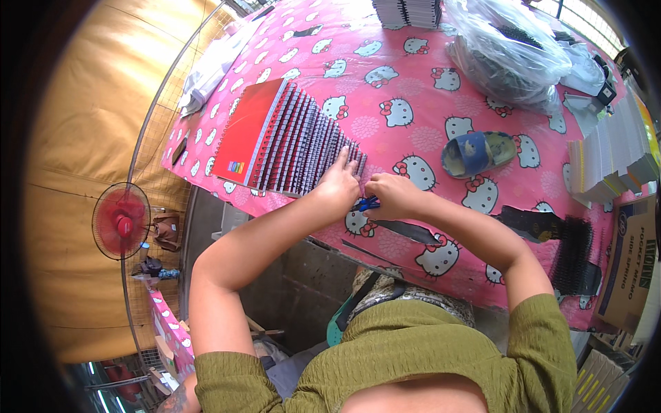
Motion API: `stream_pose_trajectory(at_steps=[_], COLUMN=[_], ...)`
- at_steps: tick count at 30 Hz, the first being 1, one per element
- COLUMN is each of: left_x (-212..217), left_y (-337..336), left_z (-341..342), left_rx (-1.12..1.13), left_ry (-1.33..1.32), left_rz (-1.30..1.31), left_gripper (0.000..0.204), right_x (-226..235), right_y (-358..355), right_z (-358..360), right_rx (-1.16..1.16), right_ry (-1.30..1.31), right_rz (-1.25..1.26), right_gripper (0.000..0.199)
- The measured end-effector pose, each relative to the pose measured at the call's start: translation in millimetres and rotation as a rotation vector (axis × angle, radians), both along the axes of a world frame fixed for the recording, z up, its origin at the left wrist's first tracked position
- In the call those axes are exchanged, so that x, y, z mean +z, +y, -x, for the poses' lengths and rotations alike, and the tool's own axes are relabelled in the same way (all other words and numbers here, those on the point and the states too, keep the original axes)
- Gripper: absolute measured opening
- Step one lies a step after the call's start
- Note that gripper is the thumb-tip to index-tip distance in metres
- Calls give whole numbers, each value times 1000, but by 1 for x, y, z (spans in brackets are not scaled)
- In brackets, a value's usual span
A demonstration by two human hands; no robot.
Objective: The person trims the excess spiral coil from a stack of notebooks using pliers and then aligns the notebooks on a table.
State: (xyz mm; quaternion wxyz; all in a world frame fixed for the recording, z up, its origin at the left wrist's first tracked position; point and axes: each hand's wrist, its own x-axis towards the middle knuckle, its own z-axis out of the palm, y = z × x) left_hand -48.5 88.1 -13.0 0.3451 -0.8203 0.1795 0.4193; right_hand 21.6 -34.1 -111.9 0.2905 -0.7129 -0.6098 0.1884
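Observation:
A long row of red-covered spiral notebooks (241, 134) lies fanned out on the pink table, black wire bindings facing right. My left hand (337, 180) rests at the near right end of the row, its fingers stretched over the bindings. Just right of it, my right hand (398, 195) is closed around a blue-handled hand tool (368, 204). The tool's working end is hidden, so its kind is unclear. Below my right hand, a dark flat strip (410, 231) lies near the table's front edge.
A blue sandal (475, 153) sits on the patterned tablecloth (365, 126). Black binding wires (573, 256) lie at the right, beside a cardboard box (628, 265) and stacked books (609, 155). Farther back are a clear plastic bag (513, 65) and another stack (407, 14). A red fan (122, 224) stands left.

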Motion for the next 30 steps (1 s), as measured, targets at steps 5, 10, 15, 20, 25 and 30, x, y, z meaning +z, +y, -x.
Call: stream_pose_trajectory(at_steps=[5,10,15,20,25,30], left_x=[-10,-16,-18,-16,-15,-15], left_y=[7,-3,4,4,2,3], left_z=[5,-5,3,2,3,4], left_rx=[-37,-30,-48,-34,-30,-26], left_ry=[-67,43,-23,-34,-38,-51], left_rz=[41,-71,-40,-22,-27,-8], left_gripper=[56,57,46,41,40,40], right_x=[27,3,0,-15,-9,-10], right_y=[17,13,-14,-14,-19,-17], right_z=[-28,-20,3,15,18,18], right_rx=[-63,16,-10,-59,-83,-87], right_ry=[764,388,-257,-358,-346,-316], right_rz=[508,395,12,-121,-80,-104], right_gripper=[46,45,52,53,51,48])
